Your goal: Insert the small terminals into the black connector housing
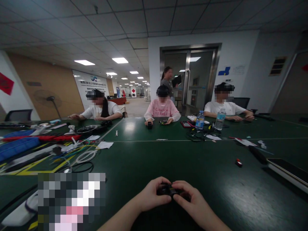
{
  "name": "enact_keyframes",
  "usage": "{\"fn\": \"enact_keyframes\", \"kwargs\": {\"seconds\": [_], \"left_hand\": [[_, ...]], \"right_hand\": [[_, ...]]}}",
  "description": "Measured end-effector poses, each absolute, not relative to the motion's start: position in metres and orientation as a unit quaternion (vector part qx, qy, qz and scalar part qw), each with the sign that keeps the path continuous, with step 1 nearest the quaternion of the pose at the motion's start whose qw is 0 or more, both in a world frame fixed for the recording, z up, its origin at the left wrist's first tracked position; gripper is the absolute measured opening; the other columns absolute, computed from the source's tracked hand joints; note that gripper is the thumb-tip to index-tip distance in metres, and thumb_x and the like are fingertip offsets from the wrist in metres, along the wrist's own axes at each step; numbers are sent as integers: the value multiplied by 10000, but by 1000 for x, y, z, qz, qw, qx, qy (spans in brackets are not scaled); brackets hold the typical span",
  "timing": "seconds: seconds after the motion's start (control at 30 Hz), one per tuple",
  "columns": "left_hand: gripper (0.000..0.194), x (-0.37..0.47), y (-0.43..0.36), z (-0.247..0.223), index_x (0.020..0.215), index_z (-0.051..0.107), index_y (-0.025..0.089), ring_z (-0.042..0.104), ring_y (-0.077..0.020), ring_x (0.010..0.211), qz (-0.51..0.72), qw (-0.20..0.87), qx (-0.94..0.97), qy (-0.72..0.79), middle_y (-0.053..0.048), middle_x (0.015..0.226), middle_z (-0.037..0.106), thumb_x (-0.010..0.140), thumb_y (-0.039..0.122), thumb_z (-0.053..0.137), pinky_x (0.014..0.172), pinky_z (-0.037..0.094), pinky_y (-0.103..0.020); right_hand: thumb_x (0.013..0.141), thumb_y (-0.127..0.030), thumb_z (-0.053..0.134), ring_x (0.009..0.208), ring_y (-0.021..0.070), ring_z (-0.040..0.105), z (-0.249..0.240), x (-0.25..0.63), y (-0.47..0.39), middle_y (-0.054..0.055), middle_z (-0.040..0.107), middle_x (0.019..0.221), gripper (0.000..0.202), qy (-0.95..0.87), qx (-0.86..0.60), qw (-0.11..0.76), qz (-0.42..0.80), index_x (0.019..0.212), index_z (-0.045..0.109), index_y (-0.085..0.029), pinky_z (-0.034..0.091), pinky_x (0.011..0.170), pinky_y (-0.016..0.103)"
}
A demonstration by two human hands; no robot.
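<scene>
Where the dark green, smooth-topped counter [134, 160] begins at the left, blue plastic trays [18, 149], looped white and black cables [86, 156] and a pixelated patch crowd the surface, leaving a bare stretch running from there past both hands. At the near middle of that stretch, the left hand [155, 194] and right hand [189, 195] grip between their fingertips a small black object [169, 190], dark and partly hidden by the fingers. Farther right lie a small red-and-black item [238, 162] and, by the right edge, a flat dark-topped slab with pale sides [288, 171].
</scene>
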State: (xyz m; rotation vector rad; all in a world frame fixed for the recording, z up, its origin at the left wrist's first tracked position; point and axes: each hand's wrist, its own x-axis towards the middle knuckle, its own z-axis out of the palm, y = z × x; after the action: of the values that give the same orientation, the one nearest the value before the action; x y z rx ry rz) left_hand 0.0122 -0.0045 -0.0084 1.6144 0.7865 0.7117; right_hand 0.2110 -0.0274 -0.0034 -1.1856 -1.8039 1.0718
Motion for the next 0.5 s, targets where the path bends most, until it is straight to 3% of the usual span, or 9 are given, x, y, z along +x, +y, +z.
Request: {"fn": "enact_keyframes", "kwargs": {"seconds": [0.5], "left_hand": [[397, 11, -3, -10, 1083, 525, 169, 574, -169, 828, 293, 561, 697, 337, -31, 942, 599, 710, 173, 663, 709, 438, -279]], "right_hand": [[758, -275, 612, 890, 228, 607, -5, 211, -28, 44, 603, 1124, 222, -695, -459, 360, 420, 971, 670, -255, 486, 749, 334]]}}
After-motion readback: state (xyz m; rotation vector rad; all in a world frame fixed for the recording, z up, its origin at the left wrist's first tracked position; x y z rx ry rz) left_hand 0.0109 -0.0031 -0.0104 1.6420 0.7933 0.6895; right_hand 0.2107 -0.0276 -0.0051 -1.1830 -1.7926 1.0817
